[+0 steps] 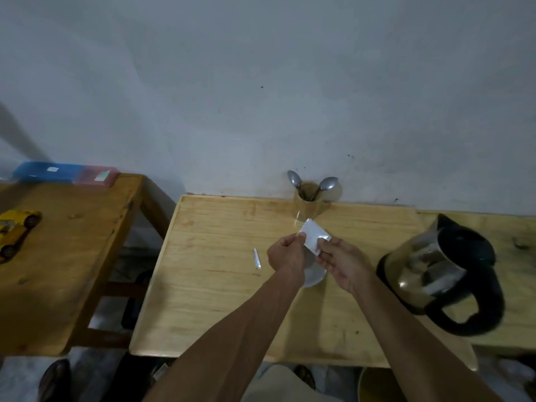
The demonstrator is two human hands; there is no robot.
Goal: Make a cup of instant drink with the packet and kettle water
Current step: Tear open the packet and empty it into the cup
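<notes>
yellow toy car [16,229], blue box [46,171], pink box [97,176]

Both hands hide most of the white cup [313,275]; packet [314,235] print unreadable.

1. The bench [220,285] at the centre of the frame is pale yellow wood with a faint grain.
2. The packet [314,235] is plain silvery white; the torn strip [257,258] left of it is the same silver.
3. The kettle [435,271] at right is shiny steel with a black lid, handle and base.
4. The cup [314,275] is white.
5. The spoons [311,184] are grey metal, in a tan holder [308,203].
6. At far left, the toy car [16,232] is yellow; the boxes [65,173] are blue and pink.
</notes>
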